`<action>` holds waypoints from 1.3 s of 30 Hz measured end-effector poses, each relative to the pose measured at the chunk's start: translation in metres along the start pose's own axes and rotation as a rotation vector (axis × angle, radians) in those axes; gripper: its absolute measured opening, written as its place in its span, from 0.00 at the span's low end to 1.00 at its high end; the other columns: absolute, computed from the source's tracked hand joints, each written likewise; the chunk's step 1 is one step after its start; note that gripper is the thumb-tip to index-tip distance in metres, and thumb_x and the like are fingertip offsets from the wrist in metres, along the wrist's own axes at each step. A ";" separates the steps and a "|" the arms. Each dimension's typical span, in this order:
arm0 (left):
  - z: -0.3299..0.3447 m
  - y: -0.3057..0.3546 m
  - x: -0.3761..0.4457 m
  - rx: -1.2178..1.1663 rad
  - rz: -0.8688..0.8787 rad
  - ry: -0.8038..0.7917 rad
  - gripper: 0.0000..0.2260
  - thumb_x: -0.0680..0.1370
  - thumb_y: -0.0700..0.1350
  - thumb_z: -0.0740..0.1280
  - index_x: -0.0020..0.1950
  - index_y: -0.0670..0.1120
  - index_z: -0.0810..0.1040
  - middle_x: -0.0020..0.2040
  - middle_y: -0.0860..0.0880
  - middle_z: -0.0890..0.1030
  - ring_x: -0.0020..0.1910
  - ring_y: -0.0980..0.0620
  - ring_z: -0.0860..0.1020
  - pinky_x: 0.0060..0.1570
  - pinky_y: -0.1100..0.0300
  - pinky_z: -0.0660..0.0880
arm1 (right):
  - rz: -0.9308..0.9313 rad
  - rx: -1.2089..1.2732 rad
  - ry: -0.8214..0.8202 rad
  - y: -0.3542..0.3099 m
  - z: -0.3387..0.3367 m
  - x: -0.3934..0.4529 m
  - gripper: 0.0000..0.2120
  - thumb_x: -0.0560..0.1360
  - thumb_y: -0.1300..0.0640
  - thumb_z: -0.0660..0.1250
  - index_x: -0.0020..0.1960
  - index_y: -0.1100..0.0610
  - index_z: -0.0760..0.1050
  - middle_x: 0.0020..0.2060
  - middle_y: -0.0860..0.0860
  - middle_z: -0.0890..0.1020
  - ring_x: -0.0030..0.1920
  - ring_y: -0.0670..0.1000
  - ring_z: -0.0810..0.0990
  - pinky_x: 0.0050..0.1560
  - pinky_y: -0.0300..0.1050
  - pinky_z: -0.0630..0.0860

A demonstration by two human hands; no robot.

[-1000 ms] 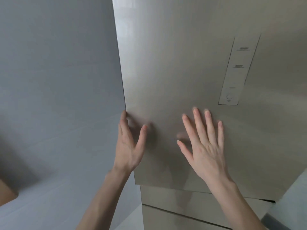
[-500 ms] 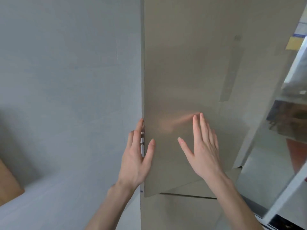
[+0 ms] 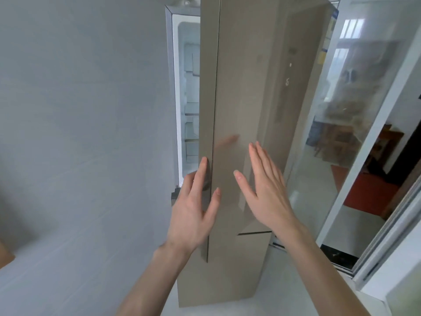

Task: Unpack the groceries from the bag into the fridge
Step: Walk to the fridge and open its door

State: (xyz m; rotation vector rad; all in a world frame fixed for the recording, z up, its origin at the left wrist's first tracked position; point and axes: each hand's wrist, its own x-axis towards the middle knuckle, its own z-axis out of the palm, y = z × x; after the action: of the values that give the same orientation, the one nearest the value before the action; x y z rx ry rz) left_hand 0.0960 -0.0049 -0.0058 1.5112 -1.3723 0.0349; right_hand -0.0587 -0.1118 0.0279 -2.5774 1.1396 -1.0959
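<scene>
The beige fridge door (image 3: 241,87) stands swung open and I see it almost edge-on. Behind its left edge the lit white fridge interior (image 3: 190,99) shows, with shelves. My left hand (image 3: 191,213) holds the door's free edge, fingers round the side and thumb on the front face. My right hand (image 3: 266,192) is flat and open with fingers apart, close to the door's front face; whether it touches is unclear. No groceries are visible in either hand.
A grey wall (image 3: 79,133) runs along the left. The fridge's lower drawers (image 3: 227,274) are closed. A glass sliding door (image 3: 364,110) with a white frame stands at the right. A brown corner (image 3: 4,254) shows at the left edge.
The fridge door has swung open from closed to nearly edge-on, uncovering the lit interior. My left hand stayed on its edge and my right hand followed the front face.
</scene>
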 end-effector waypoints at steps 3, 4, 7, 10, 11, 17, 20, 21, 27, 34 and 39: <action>0.002 0.013 -0.010 0.001 0.025 -0.017 0.30 0.83 0.56 0.61 0.82 0.65 0.51 0.63 0.61 0.70 0.54 0.58 0.77 0.51 0.51 0.80 | -0.127 -0.083 0.095 -0.024 -0.022 -0.020 0.33 0.85 0.37 0.51 0.84 0.46 0.43 0.84 0.44 0.43 0.83 0.47 0.43 0.82 0.59 0.52; 0.004 0.018 -0.013 -0.008 0.037 -0.023 0.29 0.83 0.55 0.61 0.82 0.65 0.52 0.63 0.61 0.70 0.55 0.58 0.77 0.53 0.51 0.80 | -0.175 -0.108 0.123 -0.032 -0.028 -0.026 0.33 0.85 0.39 0.52 0.85 0.47 0.44 0.84 0.45 0.44 0.84 0.48 0.43 0.82 0.59 0.53; 0.008 0.028 -0.021 -0.041 0.072 -0.053 0.29 0.83 0.51 0.62 0.82 0.61 0.55 0.67 0.60 0.71 0.59 0.57 0.77 0.57 0.50 0.79 | -0.277 -0.199 0.192 -0.049 -0.037 -0.037 0.30 0.86 0.44 0.53 0.85 0.50 0.48 0.84 0.48 0.47 0.84 0.51 0.45 0.81 0.60 0.54; 0.011 0.035 -0.027 -0.055 0.096 -0.101 0.26 0.83 0.49 0.62 0.80 0.56 0.60 0.69 0.59 0.72 0.62 0.56 0.77 0.58 0.49 0.78 | -0.295 -0.356 0.234 -0.050 -0.040 -0.041 0.29 0.87 0.49 0.55 0.84 0.52 0.50 0.84 0.49 0.50 0.84 0.51 0.47 0.81 0.61 0.54; 0.011 0.038 -0.030 -0.045 0.117 -0.106 0.25 0.83 0.49 0.62 0.80 0.56 0.61 0.69 0.59 0.73 0.64 0.56 0.77 0.59 0.50 0.78 | -0.283 -0.407 0.239 -0.047 -0.041 -0.042 0.29 0.87 0.48 0.56 0.84 0.53 0.50 0.84 0.49 0.50 0.84 0.51 0.47 0.81 0.61 0.55; 0.017 0.045 -0.027 0.033 0.169 -0.018 0.22 0.84 0.50 0.62 0.78 0.51 0.64 0.68 0.56 0.72 0.70 0.56 0.72 0.62 0.53 0.76 | -0.200 -0.611 0.284 -0.017 -0.057 -0.061 0.32 0.86 0.45 0.56 0.84 0.57 0.49 0.84 0.51 0.50 0.84 0.53 0.46 0.81 0.61 0.54; 0.027 0.052 -0.010 0.095 0.193 -0.002 0.26 0.84 0.54 0.60 0.80 0.48 0.61 0.75 0.53 0.68 0.75 0.52 0.67 0.70 0.53 0.72 | -0.187 -0.644 0.313 -0.002 -0.070 -0.072 0.34 0.86 0.42 0.56 0.84 0.57 0.50 0.84 0.52 0.50 0.84 0.54 0.48 0.81 0.60 0.54; 0.032 0.056 -0.004 0.110 0.213 0.003 0.27 0.84 0.54 0.60 0.81 0.47 0.59 0.77 0.51 0.67 0.76 0.51 0.65 0.72 0.51 0.69 | -0.185 -0.654 0.321 0.004 -0.076 -0.076 0.34 0.85 0.41 0.56 0.84 0.57 0.51 0.84 0.52 0.51 0.84 0.54 0.48 0.81 0.59 0.54; 0.065 0.079 0.027 0.166 0.225 0.032 0.33 0.85 0.56 0.60 0.84 0.45 0.50 0.84 0.49 0.53 0.83 0.50 0.52 0.80 0.45 0.57 | -0.141 -0.696 0.361 0.040 -0.108 -0.099 0.32 0.85 0.40 0.54 0.83 0.57 0.55 0.83 0.53 0.56 0.83 0.55 0.51 0.81 0.61 0.54; 0.091 0.106 0.025 0.035 0.316 -0.002 0.27 0.85 0.52 0.60 0.82 0.45 0.58 0.82 0.50 0.61 0.82 0.52 0.56 0.78 0.45 0.60 | -0.078 -0.663 0.542 0.054 -0.127 -0.120 0.29 0.84 0.46 0.60 0.81 0.58 0.62 0.81 0.56 0.61 0.82 0.56 0.57 0.80 0.63 0.54; 0.110 0.122 0.023 -0.010 0.438 -0.075 0.26 0.83 0.50 0.59 0.81 0.47 0.61 0.80 0.50 0.64 0.81 0.52 0.59 0.75 0.45 0.63 | -0.129 -0.718 0.466 0.052 -0.128 -0.108 0.29 0.84 0.50 0.63 0.81 0.58 0.62 0.81 0.55 0.61 0.82 0.55 0.58 0.81 0.60 0.55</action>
State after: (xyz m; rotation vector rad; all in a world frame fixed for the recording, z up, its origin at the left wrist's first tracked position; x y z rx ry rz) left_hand -0.0505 -0.0705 0.0369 1.1893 -1.7392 0.2465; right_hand -0.2236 -0.0534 0.0406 -3.0245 1.7606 -1.6205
